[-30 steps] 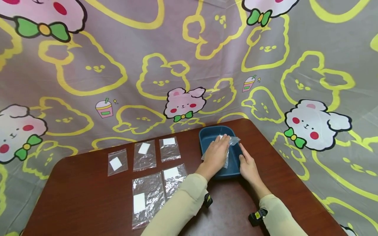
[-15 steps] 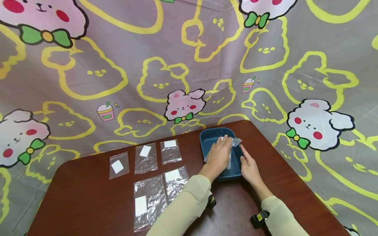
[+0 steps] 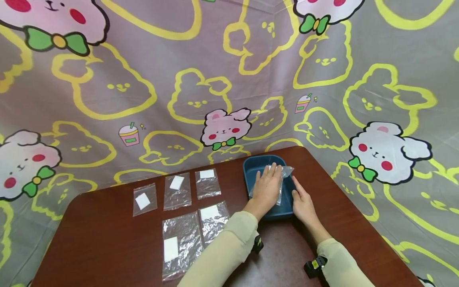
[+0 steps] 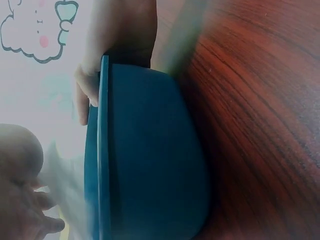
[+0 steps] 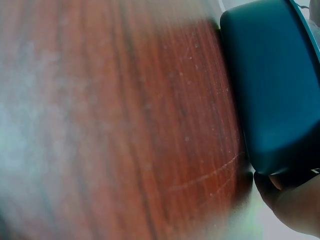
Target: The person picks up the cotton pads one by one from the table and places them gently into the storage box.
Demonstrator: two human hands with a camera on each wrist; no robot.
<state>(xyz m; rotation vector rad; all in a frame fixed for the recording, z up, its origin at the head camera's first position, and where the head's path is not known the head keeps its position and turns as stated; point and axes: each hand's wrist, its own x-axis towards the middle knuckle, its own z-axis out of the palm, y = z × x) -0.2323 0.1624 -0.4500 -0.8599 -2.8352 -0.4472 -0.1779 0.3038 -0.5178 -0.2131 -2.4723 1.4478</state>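
A blue plastic tray (image 3: 251,165) sits near the table's back right corner, with clear zip bags (image 3: 287,171) inside that bear a bit of white near the top. My left hand (image 3: 267,189) lies over them with its fingers straight, pressing on the plastic and hiding most of it. In the left wrist view its fingers (image 4: 50,225) reach in past the tray's rim. My right hand (image 3: 303,203) holds the tray's right side, thumb at the rim; in the right wrist view a finger (image 5: 295,205) shows against the tray's lower end.
Several clear zip bags with white labels lie flat left of the tray: three in a back row, including a left one (image 3: 145,199), and two larger ones, such as the front bag (image 3: 183,239). A patterned cloth (image 3: 172,52) hangs behind the brown table (image 3: 107,235).
The head view has shifted slightly. Both hands keep their places, the left on the bags and the right at the tray's side.
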